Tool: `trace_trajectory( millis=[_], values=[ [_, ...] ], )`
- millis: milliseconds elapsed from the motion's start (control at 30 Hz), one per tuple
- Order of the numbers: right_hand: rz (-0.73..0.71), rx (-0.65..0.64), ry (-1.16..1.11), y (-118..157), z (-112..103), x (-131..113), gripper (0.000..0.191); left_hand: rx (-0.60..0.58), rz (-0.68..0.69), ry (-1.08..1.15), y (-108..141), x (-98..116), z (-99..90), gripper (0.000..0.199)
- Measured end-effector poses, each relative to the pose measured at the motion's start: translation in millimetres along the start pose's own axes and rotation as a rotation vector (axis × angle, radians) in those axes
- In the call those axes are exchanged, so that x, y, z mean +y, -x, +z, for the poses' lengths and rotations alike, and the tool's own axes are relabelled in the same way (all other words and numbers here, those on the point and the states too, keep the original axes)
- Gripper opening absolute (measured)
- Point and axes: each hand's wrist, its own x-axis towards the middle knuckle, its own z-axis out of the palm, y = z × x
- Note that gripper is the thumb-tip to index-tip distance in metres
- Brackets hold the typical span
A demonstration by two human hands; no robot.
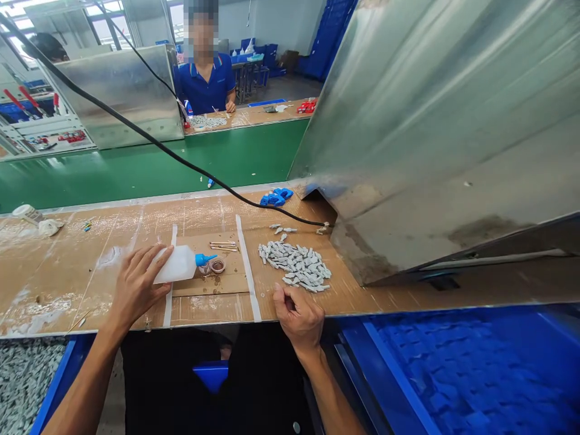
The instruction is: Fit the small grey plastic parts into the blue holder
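My left hand (140, 281) is wrapped round a white plastic squeeze bottle (177, 264) with a blue nozzle, tilted onto its side. The nozzle tip points right, just above a small round cap (218, 264) on the cardboard. Several thin wooden sticks (223, 246) with dark tips lie behind the cap. Curled at the bench's front edge, my right hand (300, 317) rests near a pile of small grey pieces (296, 263). Its fingers are bent inward, and whatever they may hold is hidden.
A black cable (181, 158) crosses over the bench to a large metal hood (435, 139) at the right. Blue parts (276, 197) lie at the back. Blue bins (394, 368) flank my lap. A person (206, 81) sits beyond the green belt (149, 172).
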Motion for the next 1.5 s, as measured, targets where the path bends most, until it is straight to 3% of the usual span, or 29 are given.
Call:
trace_trajectory(
  millis=[267,1500],
  values=[
    [0.015,-0.021,0.021,-2.5,-2.4,-1.3,0.039,-0.003,0.003,-0.011,-2.1,-4.0,0.3,0.076],
    [0.017,0.003,-0.006,-4.1,-2.8,-2.9,0.037,0.021,0.069,-0.127,-8.6,-0.8,-6.7,0.075]
  ],
)
